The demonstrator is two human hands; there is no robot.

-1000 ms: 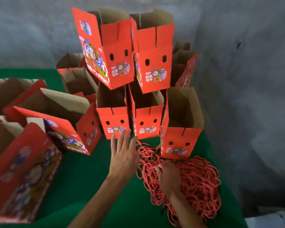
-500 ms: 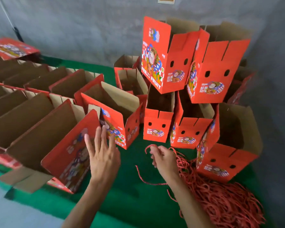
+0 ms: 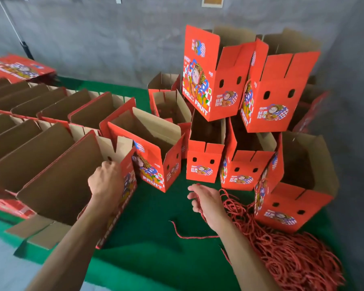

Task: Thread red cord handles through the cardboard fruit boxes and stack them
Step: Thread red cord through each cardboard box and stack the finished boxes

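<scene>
Left grip [image 3: 106, 181] on box edge [image 3: 125, 164]

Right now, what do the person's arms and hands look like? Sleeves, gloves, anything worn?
Both forearms are bare up to the frame edge: no sleeves show. The left hand and right hand have no gloves, and no rings, watch or wristband are visible. No tape or markings either.
</scene>
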